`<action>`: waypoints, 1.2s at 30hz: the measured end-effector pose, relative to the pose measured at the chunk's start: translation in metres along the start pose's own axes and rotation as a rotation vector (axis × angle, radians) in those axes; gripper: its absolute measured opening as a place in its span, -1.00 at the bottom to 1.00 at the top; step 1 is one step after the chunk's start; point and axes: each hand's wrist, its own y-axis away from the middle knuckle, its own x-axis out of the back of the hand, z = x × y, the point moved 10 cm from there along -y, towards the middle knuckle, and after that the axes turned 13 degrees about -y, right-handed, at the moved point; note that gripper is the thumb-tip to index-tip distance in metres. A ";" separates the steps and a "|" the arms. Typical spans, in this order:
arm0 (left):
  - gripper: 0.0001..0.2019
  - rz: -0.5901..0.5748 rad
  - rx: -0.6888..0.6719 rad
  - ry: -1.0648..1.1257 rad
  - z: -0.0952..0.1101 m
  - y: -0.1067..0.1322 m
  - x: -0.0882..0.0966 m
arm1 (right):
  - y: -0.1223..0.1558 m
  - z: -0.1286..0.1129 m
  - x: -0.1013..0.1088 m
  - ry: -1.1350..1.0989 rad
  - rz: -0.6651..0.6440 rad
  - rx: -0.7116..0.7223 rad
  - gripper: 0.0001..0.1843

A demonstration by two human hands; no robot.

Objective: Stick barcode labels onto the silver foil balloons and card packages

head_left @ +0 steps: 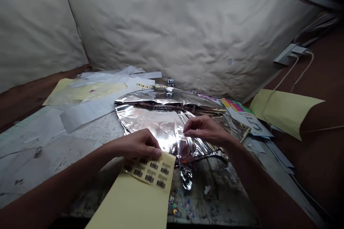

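My left hand [142, 145] pinches the top edge of a yellowish sheet of barcode stickers [149, 178]. The sheet's lower part is bare backing paper that hangs toward me. Over a shiny silver foil balloon [158, 125], lying flat on the table, is my right hand [201, 128]. Its fingers are curled in close to the foil, and anything between the fingertips is too small to make out. A narrow foil tail [186, 177] of the balloon points toward me, just right of the sticker sheet.
White papers and clear plastic [107, 82] are piled at the back left. Colourful printed packets with a 5 [252, 123] lie at the right, beside a curled yellow sheet [287, 109]. Confetti-like bits [175, 209] are on the worn table [215, 204]. A power strip [290, 53] hangs on the right.
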 end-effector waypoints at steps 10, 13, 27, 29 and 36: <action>-0.73 -0.097 0.049 -0.164 -0.006 -0.006 -0.022 | 0.032 0.092 -0.007 -0.264 0.058 -0.359 -0.68; -0.74 -0.106 0.084 -0.188 -0.009 -0.005 -0.023 | 0.030 0.091 -0.010 -0.174 0.045 -0.335 -0.75; -0.70 -0.074 0.086 -0.251 -0.005 -0.003 -0.018 | 0.044 0.033 -0.024 0.639 -0.245 0.086 -0.72; -0.68 -0.079 0.079 -0.252 -0.003 -0.003 -0.018 | 0.045 0.031 -0.030 0.614 -0.293 0.142 -0.75; -0.65 -0.094 0.033 -0.205 0.003 -0.002 -0.022 | 0.037 0.040 -0.007 0.369 -0.176 0.125 -0.77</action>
